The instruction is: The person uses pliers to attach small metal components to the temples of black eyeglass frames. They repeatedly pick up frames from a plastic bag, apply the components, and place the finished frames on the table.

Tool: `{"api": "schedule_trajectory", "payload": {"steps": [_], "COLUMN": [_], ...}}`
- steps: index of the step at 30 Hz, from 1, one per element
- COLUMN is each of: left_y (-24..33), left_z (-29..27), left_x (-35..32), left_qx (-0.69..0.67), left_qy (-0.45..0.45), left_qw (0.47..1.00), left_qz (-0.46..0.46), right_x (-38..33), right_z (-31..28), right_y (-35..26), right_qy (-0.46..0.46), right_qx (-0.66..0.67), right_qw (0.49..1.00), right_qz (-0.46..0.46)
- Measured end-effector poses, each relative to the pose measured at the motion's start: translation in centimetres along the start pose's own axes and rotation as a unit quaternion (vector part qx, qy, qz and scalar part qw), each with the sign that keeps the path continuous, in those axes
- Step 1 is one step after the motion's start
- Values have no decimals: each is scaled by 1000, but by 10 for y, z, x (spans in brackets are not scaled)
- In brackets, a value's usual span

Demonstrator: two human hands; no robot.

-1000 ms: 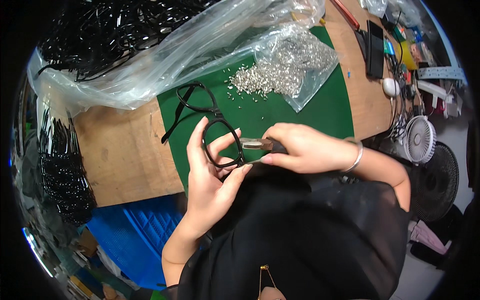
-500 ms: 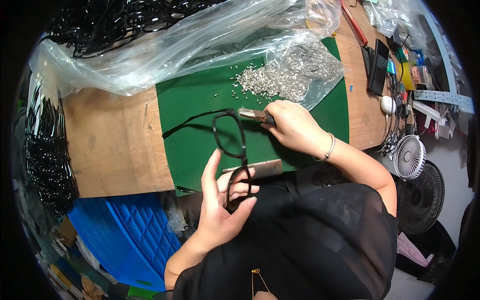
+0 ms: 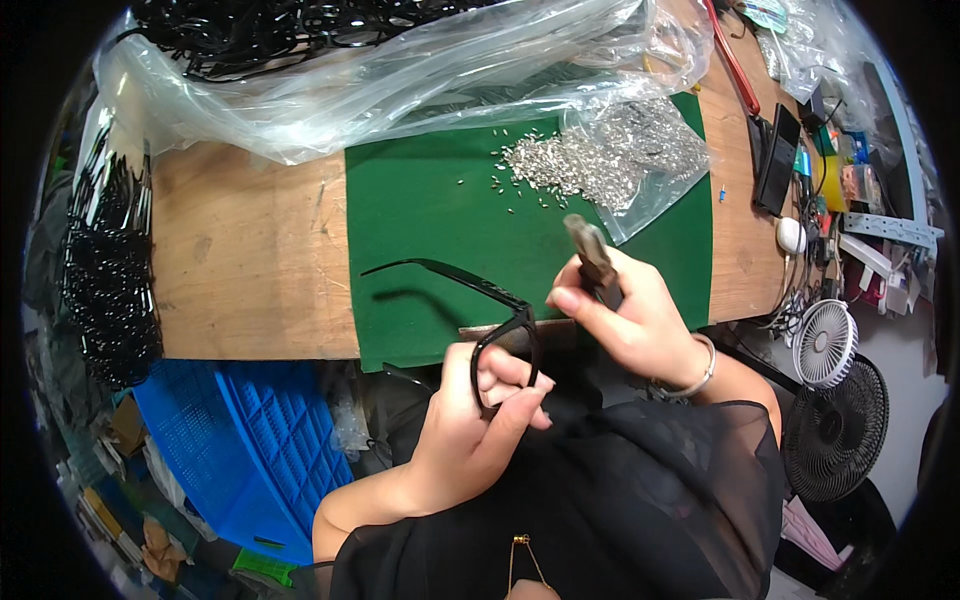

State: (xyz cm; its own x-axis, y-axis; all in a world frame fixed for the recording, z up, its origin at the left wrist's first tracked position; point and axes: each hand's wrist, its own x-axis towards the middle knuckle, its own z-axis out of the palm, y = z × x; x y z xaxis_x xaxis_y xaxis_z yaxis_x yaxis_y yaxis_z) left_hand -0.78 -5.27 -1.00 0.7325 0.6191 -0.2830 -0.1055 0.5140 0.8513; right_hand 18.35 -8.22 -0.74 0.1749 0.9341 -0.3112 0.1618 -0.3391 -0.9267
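Head view: we see our left hand (image 3: 482, 415) holding a black glasses frame (image 3: 523, 312) by one rim, its hinge just beyond the fingers, its long temple pointing left and slightly away over the green mat (image 3: 430, 215); rightward, our right hand (image 3: 640, 318) grips pliers (image 3: 594, 258), nose pointing away.

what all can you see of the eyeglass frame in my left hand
The eyeglass frame is glossy black, apparently plastic, tilted so its front shows at a slant. The left hand holds it by one rim. One temple is unfolded, reaching leftward above the green mat. Any lenses and the other temple are unclear.
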Motion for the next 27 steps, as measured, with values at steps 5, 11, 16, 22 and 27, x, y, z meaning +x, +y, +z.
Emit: {"api": "schedule_trajectory", "payload": {"steps": [5, 11, 16, 22, 27], "left_y": [-3, -12, -1, 33, 46], "left_z": [14, 13, 10, -1, -12], "left_x": [5, 5, 7, -5, -20], "left_qx": [126, 194, 129, -30, 43], "left_qy": [80, 94, 56, -1, 0], "left_qw": [983, 967, 989, 999, 998], "left_qz": [105, 138, 55, -38, -47], "right_x": [-3, -2, -1, -6, -1], "right_z": [37, 50, 37, 25, 9], "right_y": [-7, -5, -15, -24, -4], "right_qy": [63, 35, -4, -59, -160], "right_qx": [119, 290, 323, 286, -113], "right_qw": [982, 956, 943, 956, 960], "right_qz": [-133, -33, 76, 22, -200]}}
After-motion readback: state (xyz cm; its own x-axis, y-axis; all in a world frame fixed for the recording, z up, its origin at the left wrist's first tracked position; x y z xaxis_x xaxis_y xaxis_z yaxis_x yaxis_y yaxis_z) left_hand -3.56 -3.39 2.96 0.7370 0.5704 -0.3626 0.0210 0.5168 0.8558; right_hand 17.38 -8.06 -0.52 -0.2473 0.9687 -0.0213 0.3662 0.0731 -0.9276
